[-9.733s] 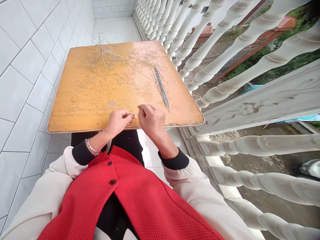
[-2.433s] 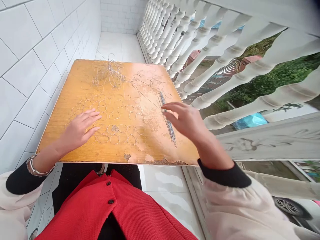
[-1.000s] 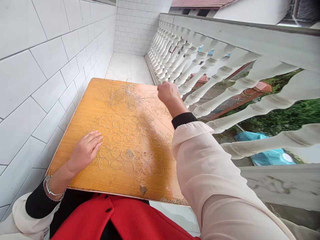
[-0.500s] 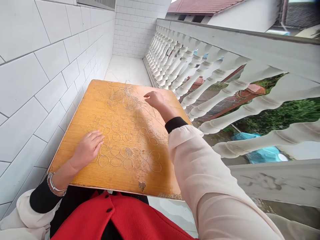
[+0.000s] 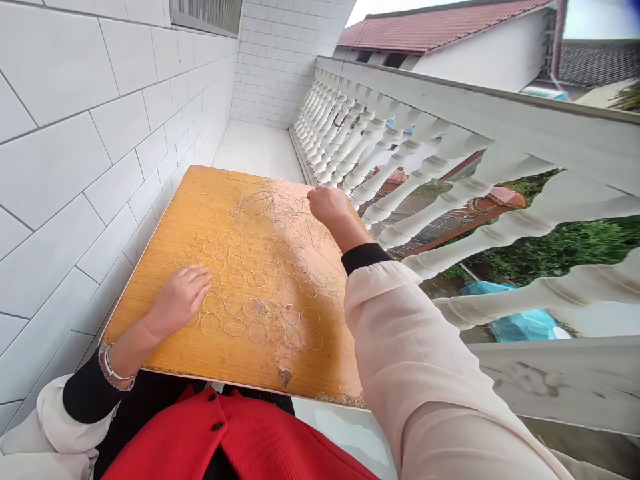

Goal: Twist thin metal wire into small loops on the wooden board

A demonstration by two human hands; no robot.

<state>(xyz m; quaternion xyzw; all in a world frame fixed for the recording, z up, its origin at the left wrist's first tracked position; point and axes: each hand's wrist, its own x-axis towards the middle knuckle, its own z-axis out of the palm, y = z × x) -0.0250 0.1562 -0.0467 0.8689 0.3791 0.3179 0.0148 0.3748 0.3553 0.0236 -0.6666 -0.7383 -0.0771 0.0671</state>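
Rows of thin, pale wire-like rings (image 5: 211, 324) lie flat on the wooden tabletop (image 5: 165, 333). A loose tangle of thin strands (image 5: 273, 200) sits toward the far edge. Beside that tangle, over the far right part of the table, my right hand (image 5: 327, 205) has its fingers drawn together in a pinch; whatever is between them is too fine to make out. My left hand (image 5: 183, 300) rests on the table at the left end of the rings, fingers stretched out and close together. It grips nothing that I can see, and its fingertips are close to the nearest rings.
A white tiled wall (image 5: 65, 160) runs along the left side of the table. On the right stands a white balustrade (image 5: 440, 193). Worn, chipped patches mark the tabletop, one of them a dark spot (image 5: 284, 378) near the front edge.
My right hand has moved to the right, its fingers closing into a pinch. The tangle of strands now lies lower and more spread out. My left hand has stayed in place; the view has tilted slightly.
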